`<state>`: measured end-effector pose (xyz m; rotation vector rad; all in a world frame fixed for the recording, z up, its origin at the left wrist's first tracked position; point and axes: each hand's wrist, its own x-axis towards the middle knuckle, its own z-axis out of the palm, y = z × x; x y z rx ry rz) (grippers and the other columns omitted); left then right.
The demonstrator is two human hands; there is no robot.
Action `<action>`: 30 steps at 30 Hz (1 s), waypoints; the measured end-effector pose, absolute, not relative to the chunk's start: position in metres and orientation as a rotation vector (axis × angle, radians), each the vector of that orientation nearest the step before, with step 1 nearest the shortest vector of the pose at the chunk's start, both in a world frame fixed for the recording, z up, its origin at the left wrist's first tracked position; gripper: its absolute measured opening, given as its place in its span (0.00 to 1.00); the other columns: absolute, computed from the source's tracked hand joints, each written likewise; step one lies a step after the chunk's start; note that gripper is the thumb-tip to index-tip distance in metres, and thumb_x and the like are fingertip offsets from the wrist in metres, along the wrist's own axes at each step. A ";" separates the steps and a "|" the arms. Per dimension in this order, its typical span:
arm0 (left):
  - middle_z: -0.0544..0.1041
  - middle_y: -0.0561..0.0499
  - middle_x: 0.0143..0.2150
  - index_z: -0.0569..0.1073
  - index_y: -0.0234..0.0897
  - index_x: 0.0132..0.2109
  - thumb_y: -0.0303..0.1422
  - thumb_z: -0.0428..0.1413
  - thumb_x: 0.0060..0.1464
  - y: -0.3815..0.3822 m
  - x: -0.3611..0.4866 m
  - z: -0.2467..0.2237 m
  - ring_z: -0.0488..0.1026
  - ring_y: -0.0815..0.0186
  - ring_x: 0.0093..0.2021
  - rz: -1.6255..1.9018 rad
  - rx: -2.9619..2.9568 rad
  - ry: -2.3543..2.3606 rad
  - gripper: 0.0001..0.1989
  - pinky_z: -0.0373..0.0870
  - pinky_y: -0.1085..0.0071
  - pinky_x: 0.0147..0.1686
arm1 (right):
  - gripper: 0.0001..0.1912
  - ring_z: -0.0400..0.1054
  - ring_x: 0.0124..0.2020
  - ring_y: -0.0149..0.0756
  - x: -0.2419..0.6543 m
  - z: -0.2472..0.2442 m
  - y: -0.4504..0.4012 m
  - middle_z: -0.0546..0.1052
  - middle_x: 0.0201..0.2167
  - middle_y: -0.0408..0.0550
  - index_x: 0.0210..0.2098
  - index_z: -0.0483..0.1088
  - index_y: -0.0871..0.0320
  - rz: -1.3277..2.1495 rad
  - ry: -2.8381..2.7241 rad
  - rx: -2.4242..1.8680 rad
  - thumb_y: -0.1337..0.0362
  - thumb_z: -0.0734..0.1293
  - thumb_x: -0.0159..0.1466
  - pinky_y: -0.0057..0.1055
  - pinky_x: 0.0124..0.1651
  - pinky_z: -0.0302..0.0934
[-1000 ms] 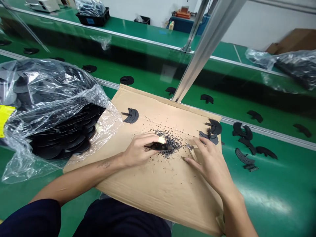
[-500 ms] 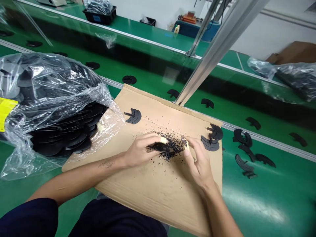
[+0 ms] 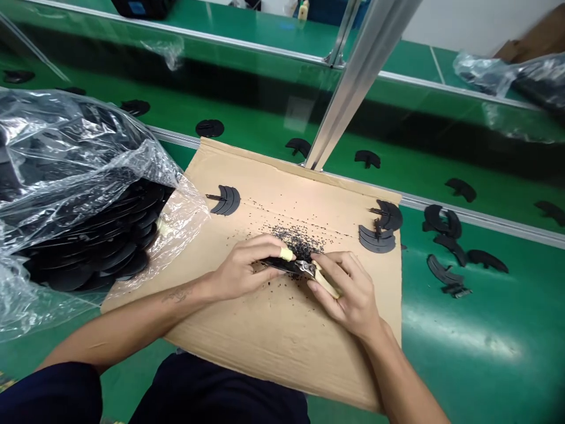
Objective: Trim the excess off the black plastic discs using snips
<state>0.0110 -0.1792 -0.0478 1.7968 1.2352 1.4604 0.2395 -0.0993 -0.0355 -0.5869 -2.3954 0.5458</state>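
Observation:
My left hand (image 3: 247,266) is closed on a flat black plastic part (image 3: 282,263), a yellow cover on one fingertip. A pair of nippers (image 3: 323,281) with cream handles is gripped in my right hand (image 3: 353,292), and its metal jaws meet the part's right end. Small black scraps (image 3: 300,238) lie scattered under and beyond both hands on a cardboard sheet (image 3: 247,330). On the sheet's left sits a curved black piece (image 3: 226,200); two more, one of them this ribbed piece (image 3: 377,238), lie at its right edge.
At the left, a clear plastic bag (image 3: 88,147) spills stacked black parts (image 3: 101,241). A metal post (image 3: 348,88) rises behind the cardboard. More black pieces lie on the green table (image 3: 463,335) at the right and along the green belt (image 3: 256,126) behind.
My right hand has moved left, bringing the nippers' jaws from apart to the black part in my left hand. The camera view has shifted slightly.

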 end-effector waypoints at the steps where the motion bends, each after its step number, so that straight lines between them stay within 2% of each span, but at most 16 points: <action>1: 0.80 0.44 0.44 0.78 0.36 0.48 0.28 0.61 0.60 -0.179 0.011 -0.048 0.78 0.63 0.45 1.450 1.779 1.229 0.09 0.78 0.65 0.45 | 0.22 0.70 0.38 0.43 0.240 -0.035 -0.099 0.76 0.40 0.52 0.59 0.69 0.53 0.547 -2.394 -0.591 0.62 0.68 0.66 0.40 0.38 0.68; 11: 0.81 0.44 0.42 0.80 0.34 0.47 0.30 0.63 0.59 -0.179 0.012 -0.049 0.79 0.65 0.43 1.430 1.682 1.154 0.09 0.79 0.67 0.45 | 0.20 0.69 0.34 0.40 0.245 -0.031 -0.102 0.78 0.37 0.51 0.58 0.71 0.54 0.418 -2.443 -0.589 0.62 0.69 0.67 0.37 0.35 0.65; 16: 0.81 0.44 0.41 0.80 0.35 0.46 0.30 0.63 0.59 -0.178 0.009 -0.046 0.79 0.64 0.42 1.406 1.673 1.155 0.08 0.79 0.66 0.43 | 0.17 0.69 0.31 0.37 0.244 -0.030 -0.105 0.77 0.32 0.49 0.55 0.73 0.54 0.515 -2.431 -0.616 0.63 0.69 0.67 0.35 0.33 0.64; 20: 0.81 0.46 0.41 0.79 0.36 0.47 0.29 0.63 0.57 -0.177 0.006 -0.039 0.78 0.64 0.42 1.356 1.719 1.200 0.11 0.77 0.65 0.44 | 0.17 0.70 0.33 0.39 0.242 -0.034 -0.104 0.77 0.33 0.49 0.56 0.72 0.53 0.405 -2.395 -0.694 0.62 0.68 0.68 0.36 0.35 0.65; 25: 0.78 0.47 0.40 0.77 0.37 0.52 0.25 0.58 0.59 -0.179 0.011 -0.038 0.75 0.66 0.40 1.291 1.865 1.206 0.14 0.75 0.68 0.39 | 0.18 0.69 0.35 0.42 0.239 -0.035 -0.102 0.78 0.36 0.52 0.56 0.72 0.55 0.251 -2.465 -0.697 0.60 0.68 0.67 0.38 0.35 0.64; 30: 0.79 0.46 0.43 0.77 0.37 0.52 0.26 0.59 0.59 -0.178 0.010 -0.041 0.74 0.64 0.42 1.308 1.911 1.438 0.14 0.73 0.64 0.42 | 0.18 0.69 0.37 0.43 0.239 -0.035 -0.103 0.78 0.37 0.52 0.56 0.72 0.53 0.342 -2.412 -0.755 0.61 0.69 0.66 0.40 0.38 0.65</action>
